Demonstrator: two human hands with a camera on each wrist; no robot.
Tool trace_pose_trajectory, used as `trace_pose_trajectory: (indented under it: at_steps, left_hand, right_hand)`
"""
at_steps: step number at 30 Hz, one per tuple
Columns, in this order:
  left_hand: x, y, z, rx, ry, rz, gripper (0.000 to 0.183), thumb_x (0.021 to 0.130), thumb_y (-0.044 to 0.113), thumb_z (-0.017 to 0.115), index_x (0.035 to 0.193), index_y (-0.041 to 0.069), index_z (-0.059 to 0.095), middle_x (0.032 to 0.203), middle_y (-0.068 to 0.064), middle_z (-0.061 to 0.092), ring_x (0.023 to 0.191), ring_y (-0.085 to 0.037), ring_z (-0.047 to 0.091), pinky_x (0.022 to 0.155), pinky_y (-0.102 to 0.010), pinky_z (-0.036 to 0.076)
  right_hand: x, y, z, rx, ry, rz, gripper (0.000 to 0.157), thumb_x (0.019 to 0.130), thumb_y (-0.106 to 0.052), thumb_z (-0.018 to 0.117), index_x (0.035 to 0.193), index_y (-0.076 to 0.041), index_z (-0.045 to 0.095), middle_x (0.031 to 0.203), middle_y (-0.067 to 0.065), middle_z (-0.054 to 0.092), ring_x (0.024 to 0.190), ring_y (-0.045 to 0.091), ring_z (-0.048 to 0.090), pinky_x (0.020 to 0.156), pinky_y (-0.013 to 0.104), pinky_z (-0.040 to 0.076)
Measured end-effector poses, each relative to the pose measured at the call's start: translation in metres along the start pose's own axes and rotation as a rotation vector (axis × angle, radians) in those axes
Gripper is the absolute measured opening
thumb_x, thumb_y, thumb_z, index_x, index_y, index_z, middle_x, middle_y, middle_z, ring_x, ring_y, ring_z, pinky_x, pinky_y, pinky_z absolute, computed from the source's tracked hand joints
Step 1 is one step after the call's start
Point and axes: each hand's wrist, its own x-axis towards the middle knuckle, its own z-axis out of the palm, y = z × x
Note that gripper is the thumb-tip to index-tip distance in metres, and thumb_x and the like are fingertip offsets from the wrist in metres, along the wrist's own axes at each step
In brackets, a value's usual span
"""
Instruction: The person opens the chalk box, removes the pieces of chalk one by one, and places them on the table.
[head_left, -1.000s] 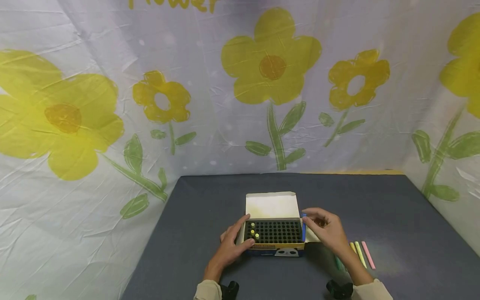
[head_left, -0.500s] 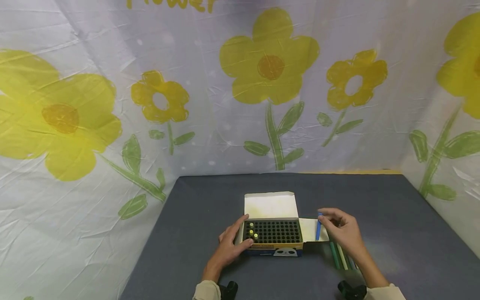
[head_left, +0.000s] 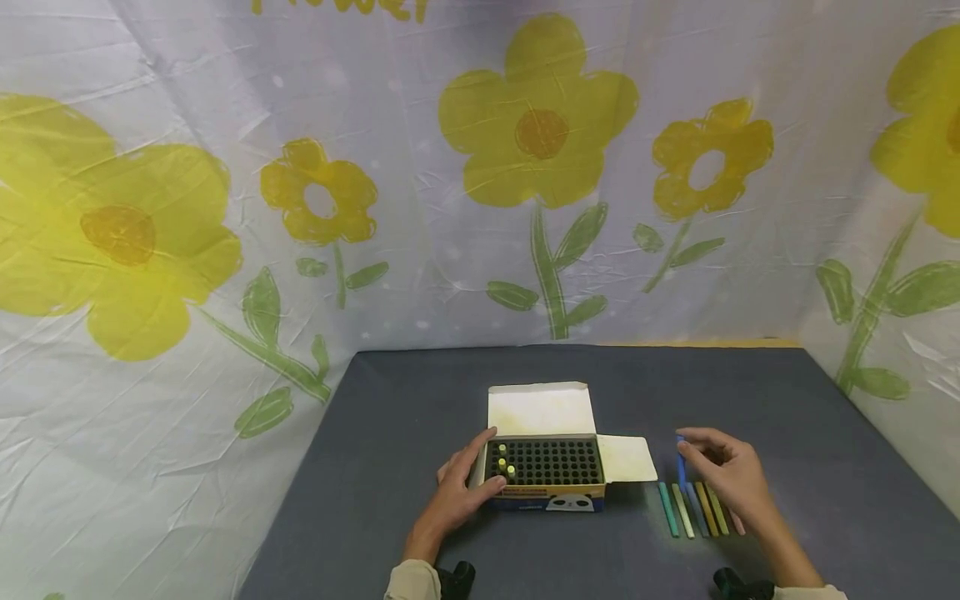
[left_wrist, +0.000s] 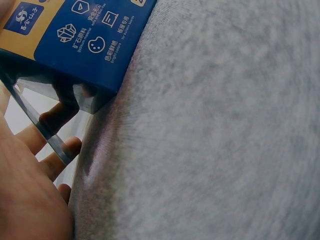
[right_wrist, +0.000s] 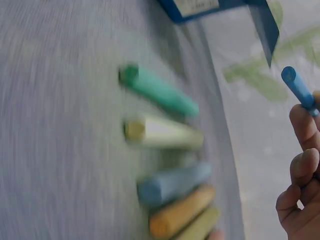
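Observation:
An open chalk box holds a black grid of holes; pale yellow chalk ends poke up at its left side. My left hand grips the box's left end, thumb at the near corner and index finger towards the far one. In the left wrist view, its fingers lie by a clear flap under the blue box side. My right hand pinches a blue chalk stick by its top, over a row of chalks. The right wrist view shows that blue stick between the fingertips.
Right of the box lie several chalk sticks side by side: green, pale yellow, grey-blue, orange and others, with pink partly under my hand. The white lid and side flap stand open. A flowered cloth hangs behind the dark table.
My right hand has carried the blue chalk stick rightwards, from the box's right edge across the side flap to over the chalk row. The left hand stays on the box.

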Motion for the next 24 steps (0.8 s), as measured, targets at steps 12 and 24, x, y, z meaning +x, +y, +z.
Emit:
trace_pose_trajectory:
  at_steps: [12,24]
  left_hand:
    - [0.001,-0.001,0.001,0.005,0.002,0.002,0.073,0.091,0.046,0.071,0.154,0.049,0.036,0.162,-0.001,0.042,0.148,-0.04,0.034,0.111,-0.073,0.014]
    - [0.0,0.001,0.001,-0.003,0.006,-0.019,0.072,0.09,0.049,0.071,0.152,0.053,0.037,0.161,0.001,0.043,0.149,-0.038,0.032,0.11,-0.074,0.017]
  right_hand:
    - [-0.007,0.029,-0.038,-0.21,-0.185,0.199,0.037,0.101,-0.033,0.065,0.127,-0.007,0.07,0.104,0.009,0.075,0.081,0.0,0.066,0.07,0.028,0.054]
    - [-0.009,0.044,-0.062,-0.293,-0.288,0.237,0.034,0.1,-0.027,0.067,0.117,0.003,0.071,0.099,0.013,0.077,0.074,0.003,0.066,0.064,0.03,0.053]
